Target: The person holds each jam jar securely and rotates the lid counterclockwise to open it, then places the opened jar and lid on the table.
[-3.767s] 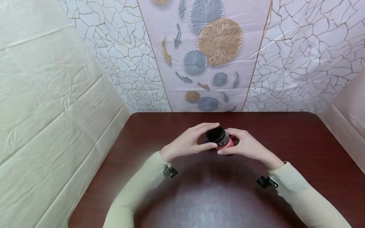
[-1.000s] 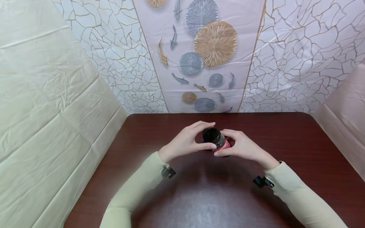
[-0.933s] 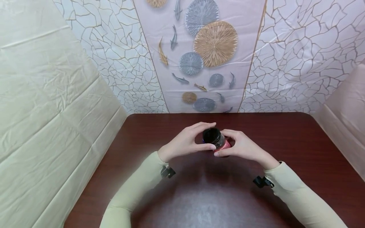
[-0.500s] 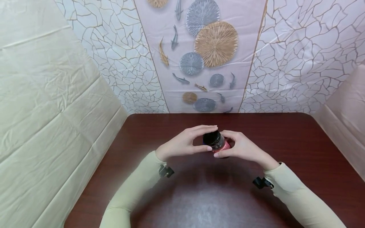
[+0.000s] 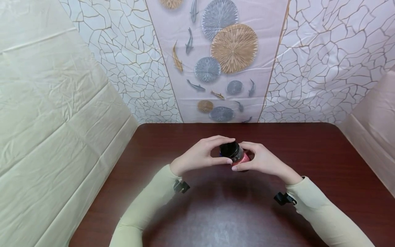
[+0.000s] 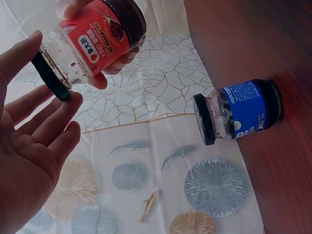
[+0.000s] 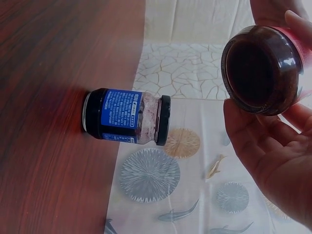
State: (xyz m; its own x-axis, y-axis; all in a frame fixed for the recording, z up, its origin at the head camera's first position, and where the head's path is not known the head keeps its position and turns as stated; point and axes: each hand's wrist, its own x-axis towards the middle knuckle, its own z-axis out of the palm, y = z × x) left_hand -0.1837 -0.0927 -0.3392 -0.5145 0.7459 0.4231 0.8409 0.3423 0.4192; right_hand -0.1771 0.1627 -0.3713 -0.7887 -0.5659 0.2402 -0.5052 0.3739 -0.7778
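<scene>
Red wraps the jar [image 6: 97, 38] right fingers [image 5: 243, 166] grip while left fingers [image 5: 219, 160] pinch its black lid [image 6: 50, 76].

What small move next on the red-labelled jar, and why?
Probably a small twist of the black lid by the left hand: it pinches that lid, which sits on the red-labelled jar, while the right hand grips the jar's body.

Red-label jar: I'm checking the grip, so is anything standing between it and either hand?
Nothing visible. The left hand pinches the lid, and the right hand holds the red-label jar itself. The blue-label jar stands apart on the table, not between them.
</scene>
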